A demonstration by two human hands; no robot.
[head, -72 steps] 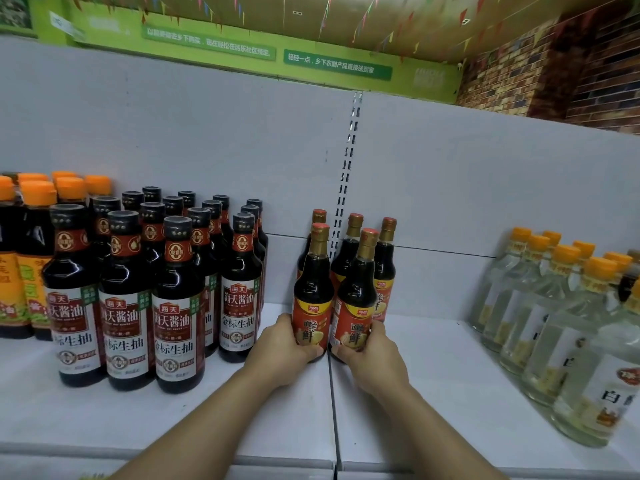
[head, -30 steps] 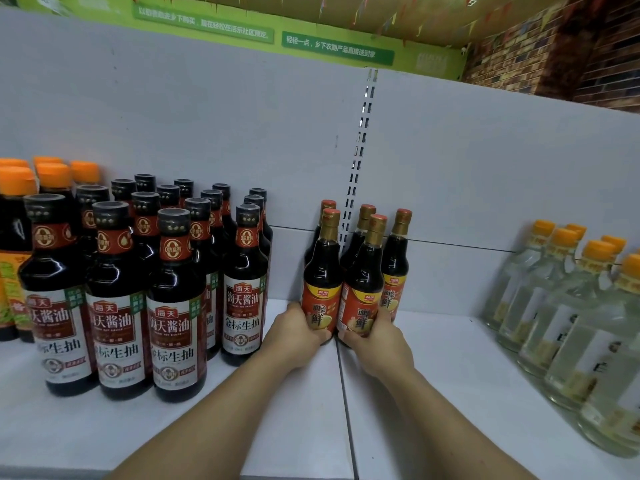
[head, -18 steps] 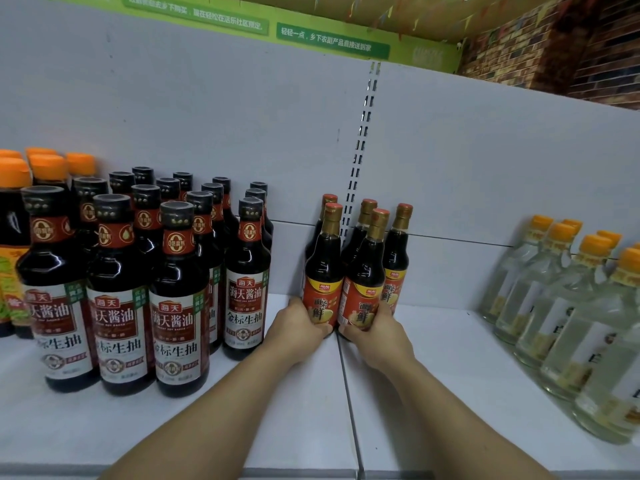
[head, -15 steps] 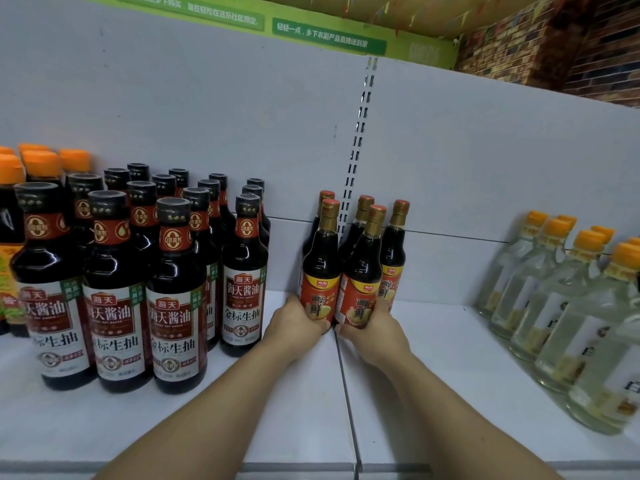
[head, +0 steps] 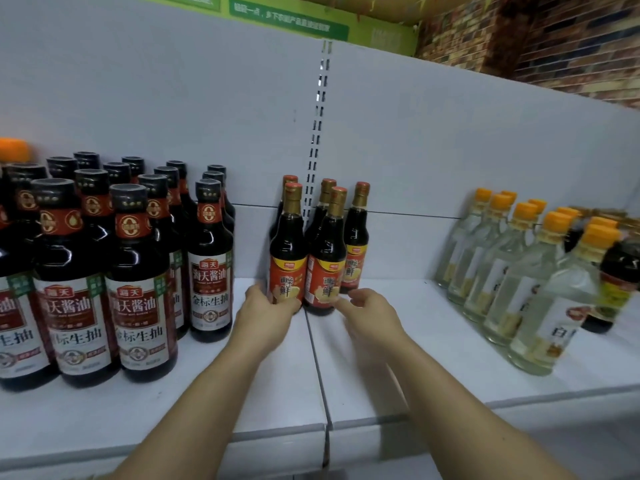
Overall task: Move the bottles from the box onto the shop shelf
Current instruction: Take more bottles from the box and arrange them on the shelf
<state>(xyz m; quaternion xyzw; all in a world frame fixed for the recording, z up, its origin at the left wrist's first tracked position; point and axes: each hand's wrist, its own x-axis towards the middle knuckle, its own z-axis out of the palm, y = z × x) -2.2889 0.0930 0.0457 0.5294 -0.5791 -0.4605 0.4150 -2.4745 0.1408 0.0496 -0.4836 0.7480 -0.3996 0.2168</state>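
Several dark sauce bottles with red labels and gold necks stand in a tight cluster at the middle of the white shelf [head: 346,375], against the back panel. My left hand [head: 266,315] grips the base of the front-left bottle [head: 288,251], thumb on its left side and fingers curled round the front. My right hand [head: 369,315] is blurred just right of the front-right bottle [head: 327,258]; its fingers are loosely spread, with the fingertips by the label's lower right edge. The box is out of view.
A block of larger black-capped soy sauce bottles [head: 138,299] fills the shelf's left side. Clear vinegar bottles with orange caps [head: 530,278] line the right, with one dark bottle [head: 616,282] among them. A slotted upright [head: 317,133] runs up the back panel.
Both hands slid the two front bottles back against the rear ones. My right hand's fingers have since loosened off the front-right bottle. My view has shifted slightly right.
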